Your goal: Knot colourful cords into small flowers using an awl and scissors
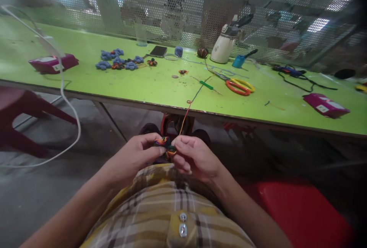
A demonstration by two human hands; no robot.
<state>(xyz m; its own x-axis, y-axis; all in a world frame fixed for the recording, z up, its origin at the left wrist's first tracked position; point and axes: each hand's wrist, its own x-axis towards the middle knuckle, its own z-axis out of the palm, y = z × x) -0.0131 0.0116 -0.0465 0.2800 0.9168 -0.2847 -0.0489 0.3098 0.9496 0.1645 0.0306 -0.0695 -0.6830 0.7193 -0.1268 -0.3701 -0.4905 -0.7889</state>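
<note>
Yarn piece [171, 149] between left hand [140, 153] and right hand [198, 157], snug in both pinches

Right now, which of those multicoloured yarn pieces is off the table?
The multicoloured yarn piece held between the left hand and right hand, in front of the plaid garment; the others I see lie on the green table.

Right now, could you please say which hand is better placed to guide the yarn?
Probably the right hand: the yarn runs down to it, while the left hand pinches the multicoloured piece.
</note>
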